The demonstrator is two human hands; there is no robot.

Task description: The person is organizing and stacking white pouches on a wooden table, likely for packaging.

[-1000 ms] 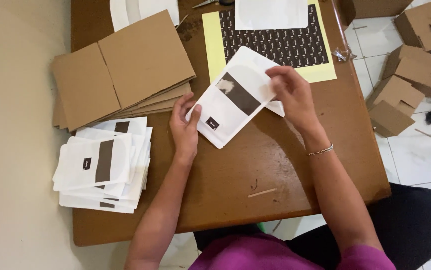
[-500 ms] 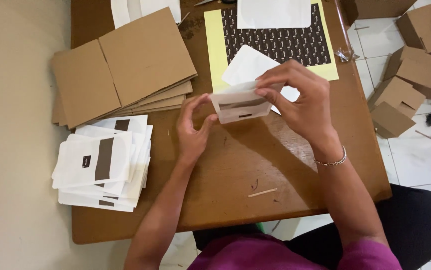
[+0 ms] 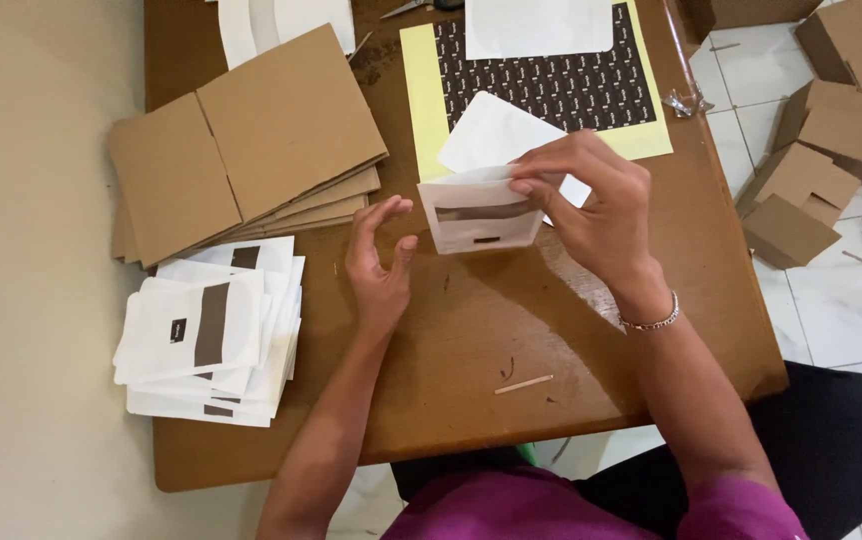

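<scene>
The white pouch [image 3: 481, 215] with a dark band is in the air above the brown table [image 3: 471, 330], tilted toward you, in front of the yellow sheet [image 3: 421, 110]. Your right hand [image 3: 596, 210] pinches its top edge between thumb and fingers. Your left hand [image 3: 379, 265] is just beside the pouch (not touching it), with fingers spread and a little curled. To your left lies a stack of similar pouches [image 3: 206, 340], and behind it a pile of flat cardboard [image 3: 241, 140]. A small wooden stick [image 3: 524, 384] rests near the table edge
</scene>
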